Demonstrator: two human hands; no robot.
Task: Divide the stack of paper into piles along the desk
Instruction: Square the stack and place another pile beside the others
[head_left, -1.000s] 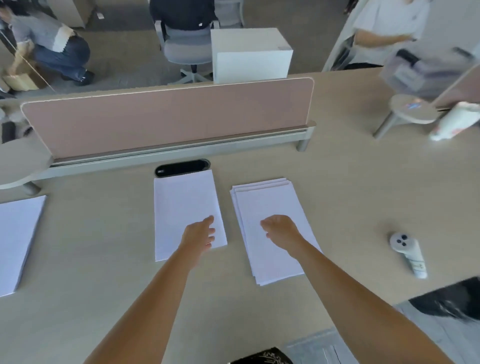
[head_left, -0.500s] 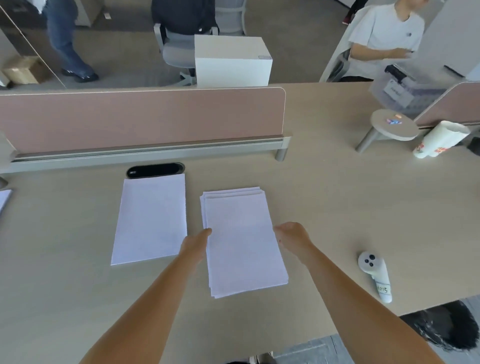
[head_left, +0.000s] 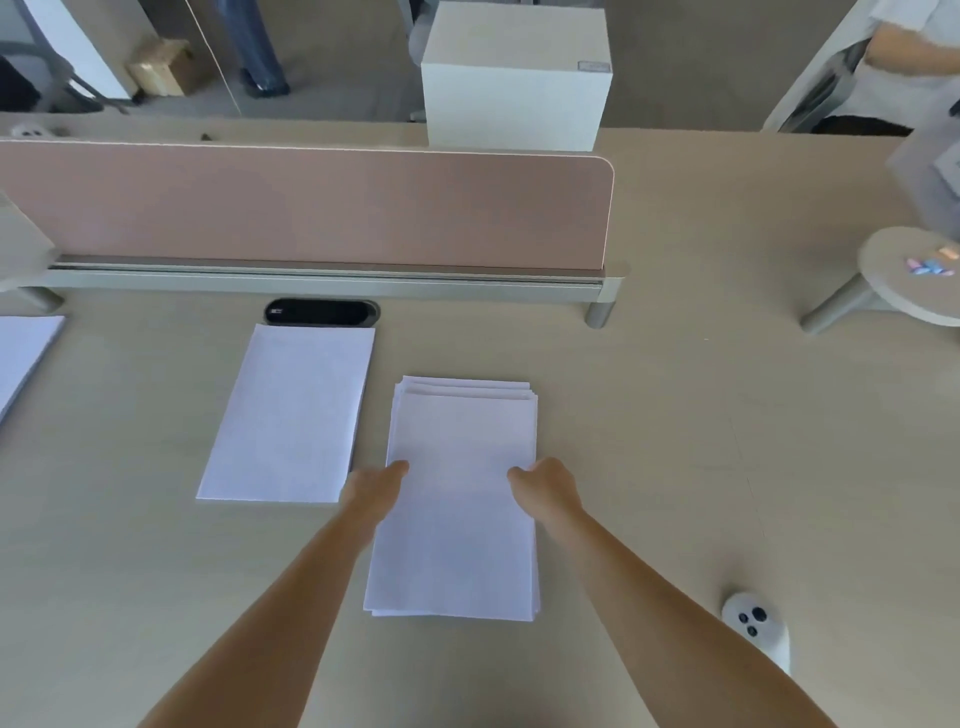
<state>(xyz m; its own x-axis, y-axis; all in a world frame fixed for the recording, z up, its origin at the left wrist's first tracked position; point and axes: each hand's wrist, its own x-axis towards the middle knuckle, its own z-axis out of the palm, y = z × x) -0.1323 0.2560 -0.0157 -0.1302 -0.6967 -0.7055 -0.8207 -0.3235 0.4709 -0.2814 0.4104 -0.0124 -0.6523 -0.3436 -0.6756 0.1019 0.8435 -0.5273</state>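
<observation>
**A:** Where was the stack of white paper sheets (head_left: 462, 509) found?

**B:** It was seen lying flat on the pale wooden bench (head_left: 675, 441), directly between the two hands. Its far sheets were slightly fanned out of line.

**A:** How was the left hand (head_left: 376, 486) held?

**B:** It was laid against the stack's left edge, fingers fairly straight, with the fingertips touching the top sheet. Nothing was gripped by it.

**A:** And the right hand (head_left: 548, 486)?

**B:** It was set at the stack's right edge with the fingers curled and the thumb tip on the top sheet. Whether any sheets were pinched could not be told.

**A:** What was noted to the left of the hands?

**B:** A thin, squared pile of white paper (head_left: 291, 415) was seen just beyond and left of the left hand, near the stack but apart from it. Another white paper pile (head_left: 23, 348) was seen well off to the left, cut off at the edge of view.

**A:** And farther out?

**B:** A black oval cable port (head_left: 321, 313) was seen at the thin pile's far end. A long dusty-pink divider panel (head_left: 311, 208) was stood across the bench beyond both hands. A white handheld controller with dark buttons (head_left: 758, 629) was seen beside the right forearm, nearer than the right hand and well apart from the stack.
</observation>
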